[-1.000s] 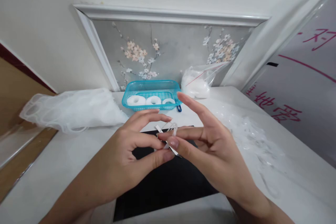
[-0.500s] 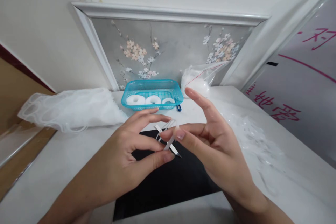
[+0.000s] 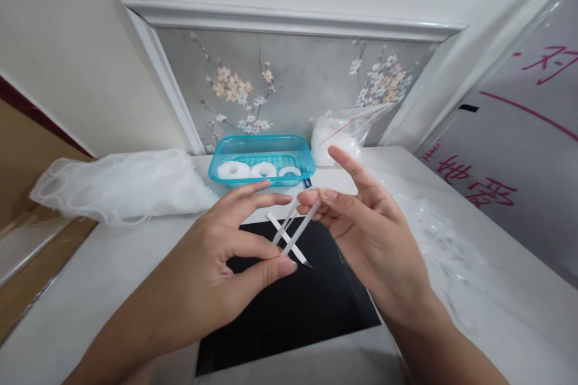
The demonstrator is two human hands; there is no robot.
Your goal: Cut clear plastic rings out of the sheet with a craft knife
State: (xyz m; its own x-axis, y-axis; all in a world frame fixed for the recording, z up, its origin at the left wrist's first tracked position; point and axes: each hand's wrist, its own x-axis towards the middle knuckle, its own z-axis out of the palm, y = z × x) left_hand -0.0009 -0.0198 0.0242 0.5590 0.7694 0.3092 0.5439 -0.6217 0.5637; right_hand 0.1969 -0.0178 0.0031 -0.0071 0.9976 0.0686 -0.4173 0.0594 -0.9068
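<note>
A thin, whitish, translucent strip (image 3: 301, 228) is stretched slantwise between my hands, doubled into a narrow loop. My left hand (image 3: 239, 252) pinches its lower end between thumb and forefinger, the other fingers held loosely above. At the upper end, my right hand (image 3: 361, 216) grips the strip between thumb and a bent finger, while its index finger points up and away. Below the strip, a slim white tool with a dark pointed tip (image 3: 295, 249) lies on a black mat (image 3: 289, 325); the strip and fingers cover part of it.
A blue plastic basket (image 3: 217, 159) holding white rolls (image 3: 264, 171) stands by the wall. Right of it is a zip bag (image 3: 336, 138) with white contents. A bundle of white mesh material (image 3: 121, 186) lies left; clear plastic pieces (image 3: 433, 234) are spread on the right.
My right hand has moved up and slightly right, drawing the strip from a bunched, curled shape into a longer, straighter loop. The left hand has stayed nearly in place.
</note>
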